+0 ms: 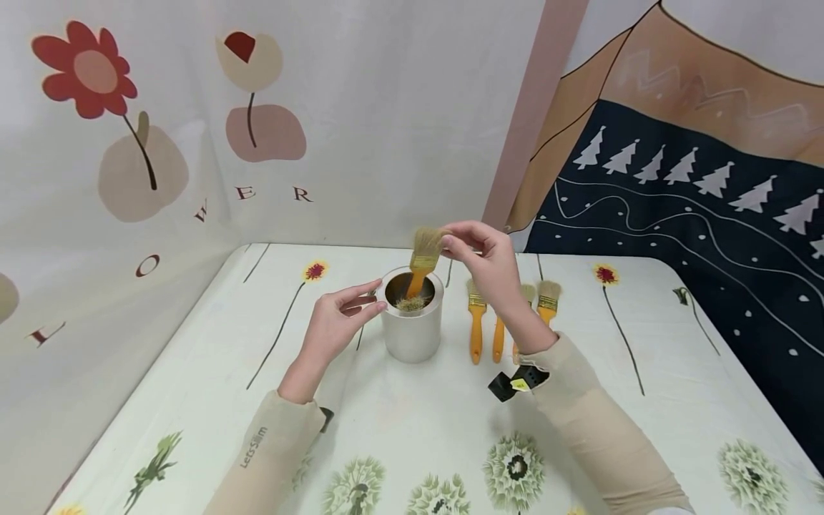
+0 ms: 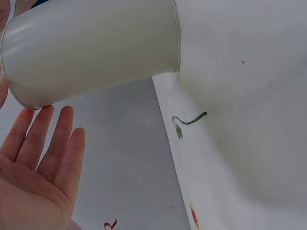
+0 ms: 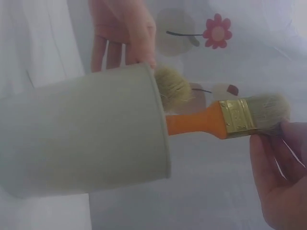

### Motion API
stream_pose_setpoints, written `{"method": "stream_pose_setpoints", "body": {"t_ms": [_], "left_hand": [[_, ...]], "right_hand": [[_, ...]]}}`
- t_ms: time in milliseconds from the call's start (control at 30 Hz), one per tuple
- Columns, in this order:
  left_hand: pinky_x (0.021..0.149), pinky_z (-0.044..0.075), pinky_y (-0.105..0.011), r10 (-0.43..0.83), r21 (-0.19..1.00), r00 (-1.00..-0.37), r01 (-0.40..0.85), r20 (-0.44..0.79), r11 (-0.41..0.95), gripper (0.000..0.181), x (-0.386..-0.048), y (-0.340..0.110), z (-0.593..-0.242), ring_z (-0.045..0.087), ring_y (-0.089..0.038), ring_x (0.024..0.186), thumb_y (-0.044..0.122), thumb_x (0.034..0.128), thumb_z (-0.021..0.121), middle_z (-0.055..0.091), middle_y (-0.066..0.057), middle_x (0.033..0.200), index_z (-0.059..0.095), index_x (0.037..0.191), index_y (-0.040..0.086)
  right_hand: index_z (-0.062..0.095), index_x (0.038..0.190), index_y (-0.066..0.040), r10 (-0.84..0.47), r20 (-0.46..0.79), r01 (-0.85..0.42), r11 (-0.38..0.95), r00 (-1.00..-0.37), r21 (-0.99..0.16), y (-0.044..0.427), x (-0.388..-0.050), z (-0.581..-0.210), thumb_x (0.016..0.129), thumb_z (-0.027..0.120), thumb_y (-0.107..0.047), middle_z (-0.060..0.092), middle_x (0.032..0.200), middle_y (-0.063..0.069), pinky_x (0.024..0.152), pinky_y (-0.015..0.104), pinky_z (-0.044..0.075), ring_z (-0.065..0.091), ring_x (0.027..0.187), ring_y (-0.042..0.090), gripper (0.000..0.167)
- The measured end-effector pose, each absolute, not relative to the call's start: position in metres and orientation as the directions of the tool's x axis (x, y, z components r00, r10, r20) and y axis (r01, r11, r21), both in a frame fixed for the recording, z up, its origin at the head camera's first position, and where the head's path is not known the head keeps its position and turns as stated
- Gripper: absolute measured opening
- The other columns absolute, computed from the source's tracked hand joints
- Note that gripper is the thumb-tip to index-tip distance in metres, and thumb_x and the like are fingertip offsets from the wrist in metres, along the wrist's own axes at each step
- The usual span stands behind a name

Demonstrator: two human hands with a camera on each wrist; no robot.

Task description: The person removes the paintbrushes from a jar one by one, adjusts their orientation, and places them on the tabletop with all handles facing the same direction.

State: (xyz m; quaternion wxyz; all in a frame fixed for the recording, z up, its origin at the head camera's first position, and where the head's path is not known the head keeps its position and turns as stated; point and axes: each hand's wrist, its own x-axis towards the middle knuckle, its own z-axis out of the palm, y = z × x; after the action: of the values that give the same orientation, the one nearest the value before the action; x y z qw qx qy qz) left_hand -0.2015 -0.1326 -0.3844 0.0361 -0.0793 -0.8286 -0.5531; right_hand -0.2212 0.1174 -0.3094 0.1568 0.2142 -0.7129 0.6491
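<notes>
A white cylindrical container (image 1: 412, 336) stands upright on the table. My left hand (image 1: 336, 318) touches its left rim with the thumb and fingertips, the fingers mostly straight in the left wrist view. Between thumb and fingers, my right hand (image 1: 488, 261) pinches the bristle end of a paintbrush (image 3: 204, 120). That brush points handle down, its orange handle partly inside the container and its bristles above the rim. Inside the container shows the bristle tuft of another paintbrush (image 3: 171, 90); the rest of it is hidden.
Several more paintbrushes (image 1: 476, 322) with orange handles lie right of the container, partly behind my right forearm. A black device (image 1: 518, 383) sits at my right wrist. The flower-patterned tablecloth (image 1: 399, 422) meets a printed backdrop (image 1: 386, 143) at the table's far edge.
</notes>
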Motion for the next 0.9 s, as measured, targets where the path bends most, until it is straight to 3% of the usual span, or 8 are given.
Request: {"method": "stream_pose_setpoints", "body": {"t_ms": [167, 267, 500, 733, 900], "left_hand": [[0.1, 0.057, -0.04, 0.09, 0.912, -0.984, 0.176, 0.153, 0.371, 0.042, -0.2, -0.132, -0.383, 0.07, -0.025, 0.113, 0.027, 0.0878, 0.078, 0.071, -0.009, 0.126, 0.07, 0.128, 0.018], [0.1, 0.057, -0.04, 0.09, 0.912, -0.984, 0.176, 0.153, 0.37, 0.042, -0.2, -0.132, -0.383, 0.07, -0.025, 0.113, 0.027, 0.0878, 0.078, 0.071, -0.009, 0.126, 0.07, 0.128, 0.018], [0.1, 0.057, -0.039, 0.086, 0.918, -0.985, 0.171, 0.15, 0.357, 0.042, -0.201, -0.133, -0.383, 0.07, -0.025, 0.113, 0.026, 0.0873, 0.079, 0.071, -0.01, 0.126, 0.07, 0.128, 0.018], [0.099, 0.057, -0.038, 0.086, 0.921, -0.985, 0.171, 0.15, 0.352, 0.042, -0.201, -0.133, -0.384, 0.07, -0.025, 0.113, 0.027, 0.0871, 0.079, 0.071, -0.01, 0.125, 0.07, 0.127, 0.018], [0.1, 0.057, -0.038, 0.09, 0.918, -0.984, 0.176, 0.154, 0.355, 0.042, -0.201, -0.133, -0.385, 0.069, -0.025, 0.114, 0.027, 0.0875, 0.078, 0.071, -0.009, 0.126, 0.07, 0.128, 0.018]], "right_hand": [[0.066, 0.109, 0.013, -0.017, 0.554, -0.554, 0.013, -0.832, -0.832, 0.125, -0.221, -0.3, 0.095, 0.064, -0.001, 0.071, 0.091, -0.013, 0.08, 0.025, 0.063, 0.071, 0.083, 0.003, 0.019], [0.067, 0.107, 0.01, 0.034, 0.578, -0.578, 0.013, -0.815, -0.816, 0.132, -0.22, -0.294, 0.095, 0.064, -0.002, 0.072, 0.092, -0.011, 0.079, 0.024, 0.062, 0.071, 0.083, 0.004, 0.017], [0.072, 0.105, -0.01, 0.129, 0.587, -0.592, -0.002, -0.8, -0.806, 0.149, -0.217, -0.279, 0.095, 0.067, -0.01, 0.072, 0.099, -0.005, 0.083, 0.024, 0.062, 0.073, 0.092, 0.011, 0.011], [0.073, 0.105, -0.007, 0.172, 0.569, -0.587, -0.079, -0.804, -0.806, 0.169, -0.215, -0.269, 0.095, 0.067, -0.01, 0.073, 0.098, 0.0, 0.08, 0.02, 0.061, 0.073, 0.089, 0.011, 0.012], [0.074, 0.102, -0.012, 0.215, 0.555, -0.574, -0.037, -0.804, -0.818, 0.184, -0.215, -0.268, 0.095, 0.067, -0.011, 0.074, 0.097, -0.002, 0.079, 0.02, 0.061, 0.073, 0.087, 0.01, 0.01]]}}
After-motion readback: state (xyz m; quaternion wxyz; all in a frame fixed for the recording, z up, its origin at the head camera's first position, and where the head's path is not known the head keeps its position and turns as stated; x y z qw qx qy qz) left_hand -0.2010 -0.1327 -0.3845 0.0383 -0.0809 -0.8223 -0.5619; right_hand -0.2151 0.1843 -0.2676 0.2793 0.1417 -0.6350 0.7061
